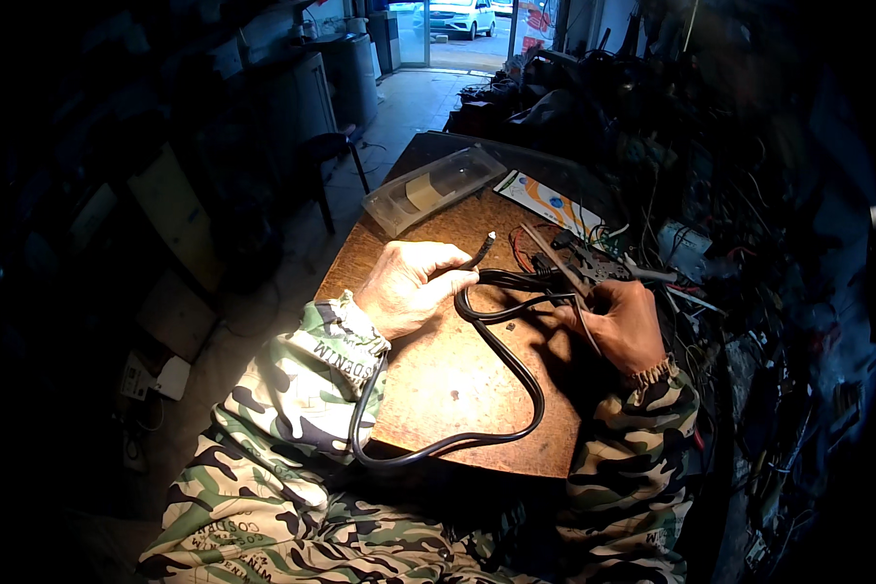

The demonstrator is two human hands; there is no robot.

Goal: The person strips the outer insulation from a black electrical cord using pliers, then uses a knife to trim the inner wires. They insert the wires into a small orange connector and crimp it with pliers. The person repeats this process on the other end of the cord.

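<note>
A looped black cable (504,360) lies over the wooden table (448,384) and passes between both hands. My left hand (409,287) pinches it near a short upright end with a pale tip, just left of the loops. My right hand (608,321) is closed on the cable at the right of the loops. A thin pale strip or rod (555,248) crosses by my right fingers; whether they grip it too I cannot tell. Behind the hands lie a tangle of small wires and parts, a white-and-orange card (555,204) and a clear plastic tray (380,209).
Dark heaps of wires and equipment (730,273) crowd the table's right side. A dark stool (321,151) stands beyond its left, beside bulky cabinets (350,83). Past the tiled floor (399,107) at the back, a doorway shows a parked white car (462,18).
</note>
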